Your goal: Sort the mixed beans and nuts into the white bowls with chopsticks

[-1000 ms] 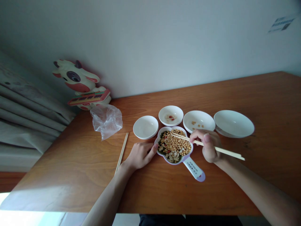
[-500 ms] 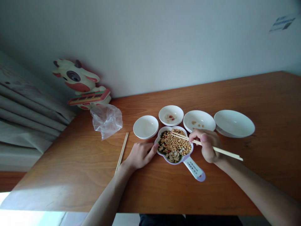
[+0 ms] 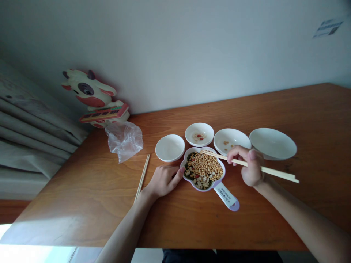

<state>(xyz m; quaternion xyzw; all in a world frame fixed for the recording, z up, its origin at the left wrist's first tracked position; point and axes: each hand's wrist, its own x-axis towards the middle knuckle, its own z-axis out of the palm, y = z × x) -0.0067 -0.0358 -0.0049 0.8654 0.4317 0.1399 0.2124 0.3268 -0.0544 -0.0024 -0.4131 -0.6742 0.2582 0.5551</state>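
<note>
A purple-and-white scalloped dish with a handle (image 3: 203, 189) holds yellow soybeans (image 3: 207, 164), pale peanut pieces (image 3: 202, 181), a few red bits and small dark green pieces. My left hand (image 3: 163, 179) grips the dish's left rim, thumb on the edge, other fingers partly hidden. Closed around a pair of wooden chopsticks (image 3: 276, 172), my right hand (image 3: 251, 166) is to the right of the dish. The chopstick tips are at the far part of the soybeans; whether anything is pinched there is too small to tell.
Behind the dish stand a white bowl (image 3: 170, 157), another bowl with peanut pieces (image 3: 189, 141), one with several soybeans (image 3: 241, 136) and a larger bowl (image 3: 274, 155). More chopsticks (image 3: 142, 176), a plastic bag (image 3: 126, 140) and a cow toy (image 3: 104, 117) lie to the left.
My right hand has shifted right and slightly back, and the chopsticks lie at a flatter angle, their tips a little farther back. My left hand and the dish have not moved.
</note>
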